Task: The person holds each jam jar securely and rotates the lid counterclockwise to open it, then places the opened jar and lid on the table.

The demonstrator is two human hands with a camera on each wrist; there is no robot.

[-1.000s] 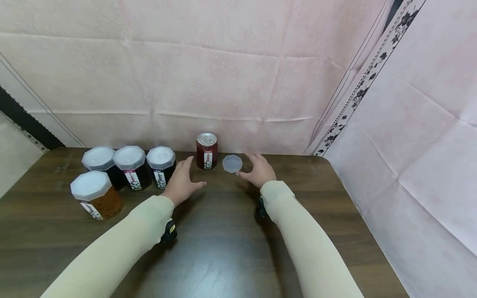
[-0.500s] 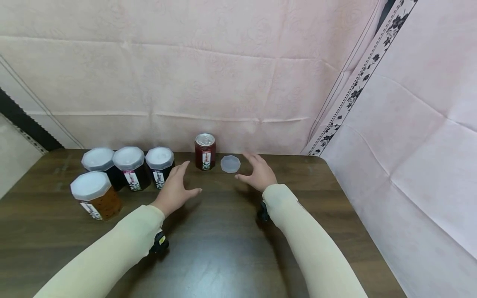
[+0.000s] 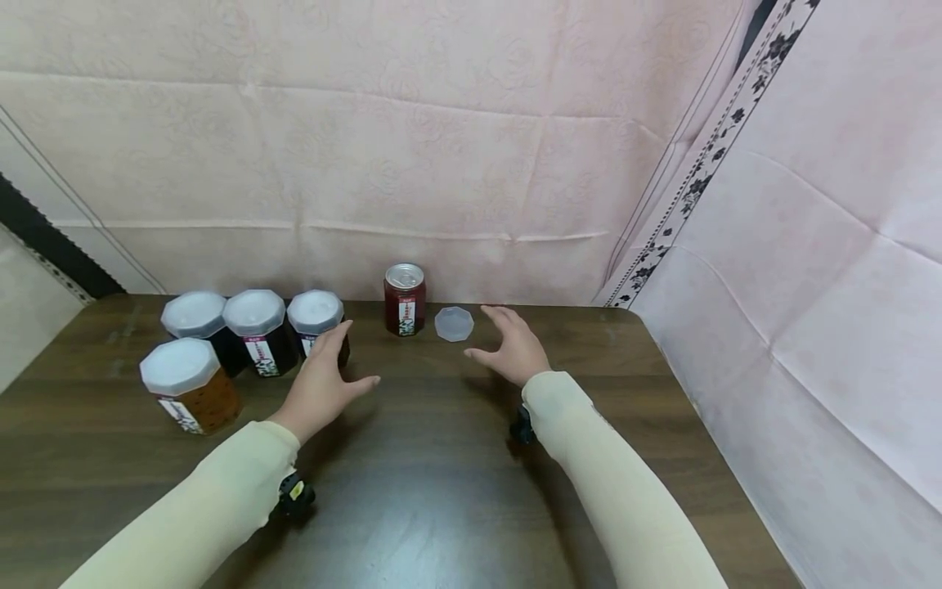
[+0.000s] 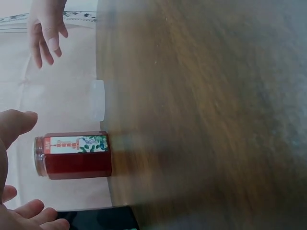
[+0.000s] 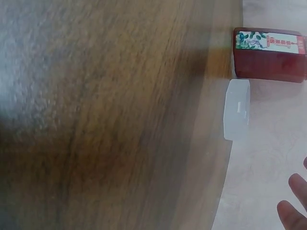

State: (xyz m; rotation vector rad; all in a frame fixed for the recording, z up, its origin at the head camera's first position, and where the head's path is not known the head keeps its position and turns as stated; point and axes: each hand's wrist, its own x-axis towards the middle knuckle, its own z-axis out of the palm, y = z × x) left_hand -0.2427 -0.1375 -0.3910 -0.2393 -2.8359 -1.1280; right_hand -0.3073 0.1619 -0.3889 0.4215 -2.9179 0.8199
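A dark red jar [image 3: 405, 299] with a silver top and a white label stands upright near the back edge. To its right lies a translucent octagonal lid [image 3: 454, 325]. My left hand [image 3: 318, 388] is held above the table, thumb and fingers spread, and holds nothing. In the head view its fingertips overlap the nearest dark jar [image 3: 315, 315], partly hiding its label. Spread the same way, my right hand [image 3: 513, 350] is just right of the lid and apart from it. The left wrist view shows the red jar [image 4: 76, 155] lying between both hands' fingers.
Two more dark jars [image 3: 255, 315] with whitish octagonal lids stand at the back left, and an amber jar [image 3: 202, 401] in front of them. The wooden table [image 3: 412, 491] ends against a pale pink cloth [image 3: 441, 164] behind; another cloth [image 3: 832, 245] hangs at the right.
My left hand has moved left and toward me, away from the red jar, and now overlaps the nearest dark jar. My right hand has shifted only slightly. The jars and lid stay in place.
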